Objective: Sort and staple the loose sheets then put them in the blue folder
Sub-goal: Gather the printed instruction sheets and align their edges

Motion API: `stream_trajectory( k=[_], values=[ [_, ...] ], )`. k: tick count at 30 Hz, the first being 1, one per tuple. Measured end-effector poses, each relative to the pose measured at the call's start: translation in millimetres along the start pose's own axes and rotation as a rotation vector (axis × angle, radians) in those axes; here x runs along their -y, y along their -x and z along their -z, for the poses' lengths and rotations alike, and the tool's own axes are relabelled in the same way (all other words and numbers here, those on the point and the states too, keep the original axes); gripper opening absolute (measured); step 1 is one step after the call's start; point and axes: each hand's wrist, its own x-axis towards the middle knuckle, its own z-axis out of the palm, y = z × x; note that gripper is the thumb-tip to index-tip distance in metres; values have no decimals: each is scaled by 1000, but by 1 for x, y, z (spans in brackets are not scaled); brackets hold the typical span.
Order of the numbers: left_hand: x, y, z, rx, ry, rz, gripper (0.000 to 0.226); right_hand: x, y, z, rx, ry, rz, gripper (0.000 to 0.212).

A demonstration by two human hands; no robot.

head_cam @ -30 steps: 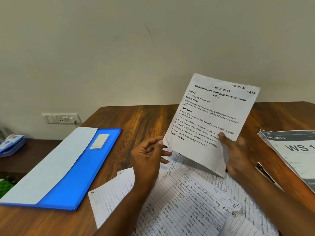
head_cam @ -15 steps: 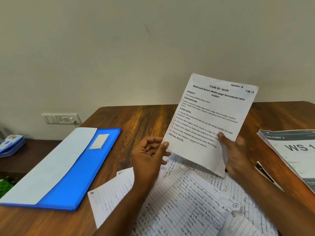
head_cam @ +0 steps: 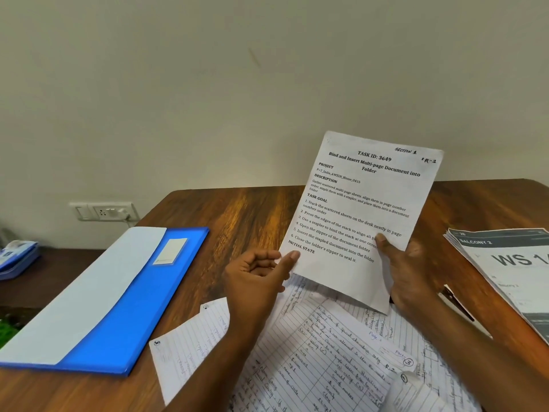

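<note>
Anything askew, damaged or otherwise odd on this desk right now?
Yes. The handwritten lined sheets lie in a crooked, overlapping heap on the desk, and one at the near right curls up. The printed sheet, held by the left hand and right hand, looks slightly creased. The blue folder lies flat.

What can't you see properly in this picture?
- Stapler: none shows in the head view; only a dark object peeks past the right hand, too hidden to name.
- Handwritten sheets: partly covered by both arms and cut off by the bottom edge; writing too small to read.
- Grey booklet: cut off by the right edge.
- Printed sheet: its lower corner sits behind the left hand.
</note>
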Motion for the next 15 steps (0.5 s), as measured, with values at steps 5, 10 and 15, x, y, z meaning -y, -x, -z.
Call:
stream_trajectory(
  k=[5,10,15],
  values=[
    [5,-2,1,-37,-51,50,16,0,1,0,3,17,-5,40],
    [6,-4,2,8,65,43,11,0,-3,3,-33,6,-22,43],
    [3,-8,3,67,263,104,16,0,-4,3,-48,16,-26,43]
  ],
)
